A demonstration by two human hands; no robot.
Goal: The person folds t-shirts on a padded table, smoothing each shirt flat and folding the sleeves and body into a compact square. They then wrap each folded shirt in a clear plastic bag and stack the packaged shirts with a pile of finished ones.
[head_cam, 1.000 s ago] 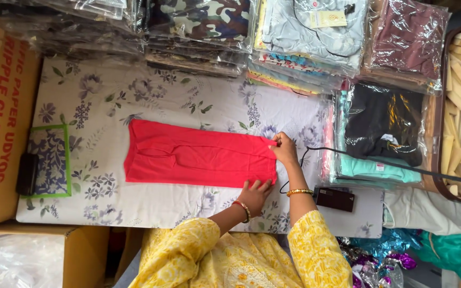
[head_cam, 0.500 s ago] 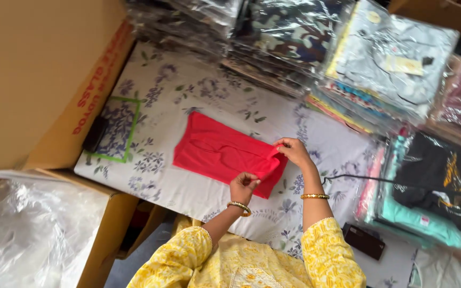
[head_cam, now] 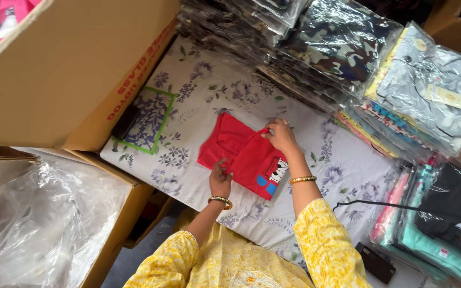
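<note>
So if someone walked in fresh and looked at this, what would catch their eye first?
Most likely the bright red garment, folded on the floral sheet at the centre, with the left hand on its near edge and the right hand pinching its top fold. Next, the stacks of plastic-wrapped clothes along the far and right sides, and the big cardboard box at the left.

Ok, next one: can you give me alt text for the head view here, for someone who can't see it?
Seen from above, a person in yellow sleeves folds a red garment on a floral sheet: the right hand holds the folded-over edge, the left hand presses the near edge. Stacks of bagged clothes lie beyond, and a cardboard box stands at the left.
</note>
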